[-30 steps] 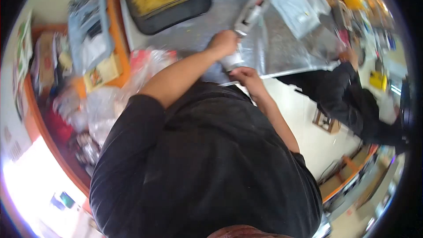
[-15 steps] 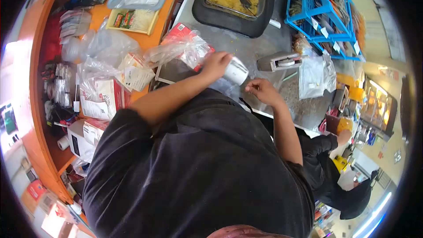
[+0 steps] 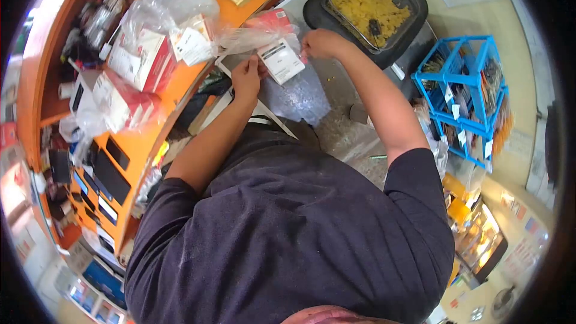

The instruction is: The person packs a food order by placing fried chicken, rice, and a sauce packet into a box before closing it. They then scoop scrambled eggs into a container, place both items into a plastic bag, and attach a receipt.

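A white box (image 3: 281,63) with a printed label and red sides lies between my hands, over the metal counter. My left hand (image 3: 245,78) is at its left edge, fingers bent and closed on it. At the upper right corner, the curled fingers of my right hand (image 3: 321,44) grip the same box. Clear crumpled plastic (image 3: 249,42) lies just above the box and beside my left hand, with a red box (image 3: 269,19) behind it. Below the white box is a shiny clear plastic sheet or bag (image 3: 297,99).
A dark-rimmed tray (image 3: 318,15) of yellow food stands at the top. Blue baskets (image 3: 462,78) with packets are at the right. On the left, an orange shelf (image 3: 162,111) bears bagged boxes (image 3: 150,63), and several dark phone-like devices (image 3: 111,174) lie lower down.
The view has turned and shifted. The white item that was beside my left hand, tilted, now lies label up between both hands. My right hand has reached up and across to it. The co-worker is out of view.
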Motion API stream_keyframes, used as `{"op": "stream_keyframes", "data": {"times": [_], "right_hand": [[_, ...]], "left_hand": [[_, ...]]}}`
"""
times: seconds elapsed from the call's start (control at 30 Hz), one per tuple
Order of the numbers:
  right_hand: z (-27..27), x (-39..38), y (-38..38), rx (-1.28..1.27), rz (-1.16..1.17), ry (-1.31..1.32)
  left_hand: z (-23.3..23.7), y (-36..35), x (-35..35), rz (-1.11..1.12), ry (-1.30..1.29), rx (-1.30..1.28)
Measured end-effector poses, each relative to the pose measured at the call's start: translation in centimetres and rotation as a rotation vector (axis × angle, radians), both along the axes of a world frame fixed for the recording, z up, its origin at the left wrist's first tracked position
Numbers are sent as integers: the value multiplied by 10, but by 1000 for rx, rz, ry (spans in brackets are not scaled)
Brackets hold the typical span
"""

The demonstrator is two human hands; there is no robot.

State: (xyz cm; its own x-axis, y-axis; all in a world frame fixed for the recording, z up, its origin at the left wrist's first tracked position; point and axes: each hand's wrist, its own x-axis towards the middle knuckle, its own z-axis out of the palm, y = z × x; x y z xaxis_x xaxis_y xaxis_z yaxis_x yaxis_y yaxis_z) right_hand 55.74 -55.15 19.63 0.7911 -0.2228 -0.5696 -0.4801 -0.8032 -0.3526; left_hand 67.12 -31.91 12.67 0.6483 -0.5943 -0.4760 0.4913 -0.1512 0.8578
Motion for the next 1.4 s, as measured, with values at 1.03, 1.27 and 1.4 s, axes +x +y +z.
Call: {"op": "stream_keyframes", "data": {"times": [1.03,1.27,1.4], "right_hand": [[-55,-30,28,14,-758,-657],[21,53,59,-404,351,-661],[7,88,45,-139,216,-446]], "left_hand": [[-25,13,37,-140,326,358],[-18,97,40,-248,259,214],[-18,199,48,-303,130,269]]}}
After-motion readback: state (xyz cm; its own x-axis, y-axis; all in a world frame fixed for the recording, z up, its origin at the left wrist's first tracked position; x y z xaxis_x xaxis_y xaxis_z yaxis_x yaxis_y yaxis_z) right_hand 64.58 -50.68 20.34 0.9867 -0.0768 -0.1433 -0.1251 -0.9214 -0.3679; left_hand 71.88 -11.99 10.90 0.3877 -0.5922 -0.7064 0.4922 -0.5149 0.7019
